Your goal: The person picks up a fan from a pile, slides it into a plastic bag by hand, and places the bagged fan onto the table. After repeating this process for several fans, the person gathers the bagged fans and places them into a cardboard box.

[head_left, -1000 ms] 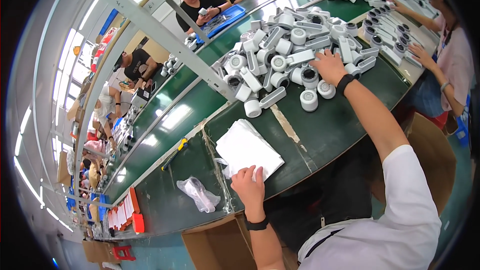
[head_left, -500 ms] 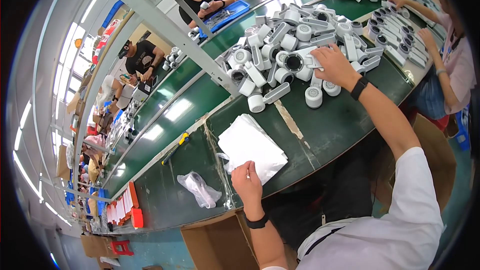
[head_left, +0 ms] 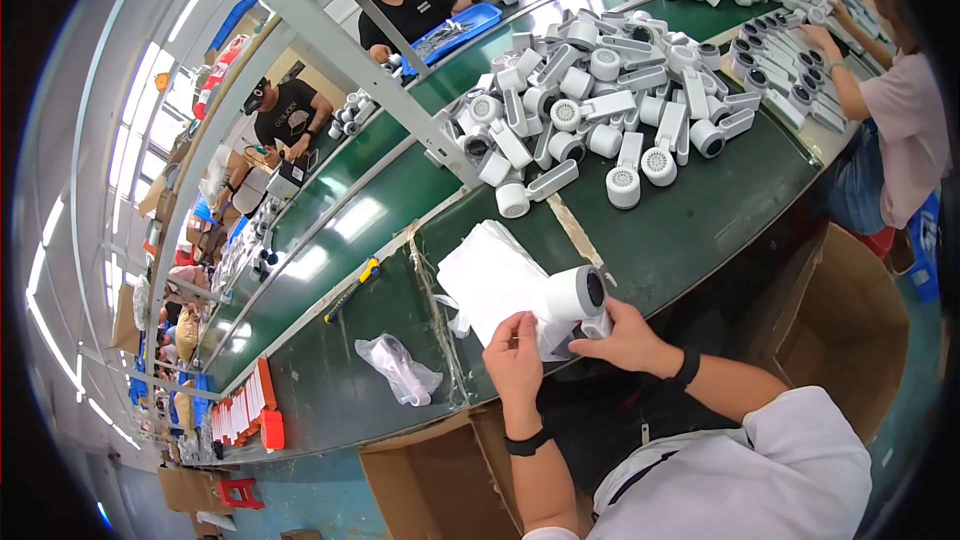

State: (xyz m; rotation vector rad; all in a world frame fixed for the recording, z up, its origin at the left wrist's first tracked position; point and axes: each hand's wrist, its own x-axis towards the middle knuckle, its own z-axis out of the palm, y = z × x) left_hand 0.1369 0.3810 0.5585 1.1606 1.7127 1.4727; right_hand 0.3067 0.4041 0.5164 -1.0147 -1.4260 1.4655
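Observation:
My right hand (head_left: pixel 635 342) grips a white hair-dryer-like device (head_left: pixel 572 295) by its handle, the drum-shaped head with its dark round end tilted up. Close beside it, my left hand (head_left: pixel 515 360) pinches the edge of a thin white plastic bag (head_left: pixel 552 338) at the near side of a flat stack of white bags (head_left: pixel 485 275). The device's head overlaps the stack in view; whether it is inside the bag I cannot tell. Beyond my hands lies a big pile of similar white devices (head_left: pixel 590 90), some showing round grilles, others dark ends.
A crumpled clear bag (head_left: pixel 398 370) and a yellow-black utility knife (head_left: pixel 352 290) lie left on the green table (head_left: pixel 690 245). Cardboard boxes (head_left: pixel 840 310) stand below its edge. A metal post (head_left: pixel 370 85) rises ahead. At right, a co-worker (head_left: pixel 890 110) handles rows of devices.
My right hand has come back from the pile to the bag stack with a device. My left hand has shifted slightly right. The co-worker at right has reached farther away.

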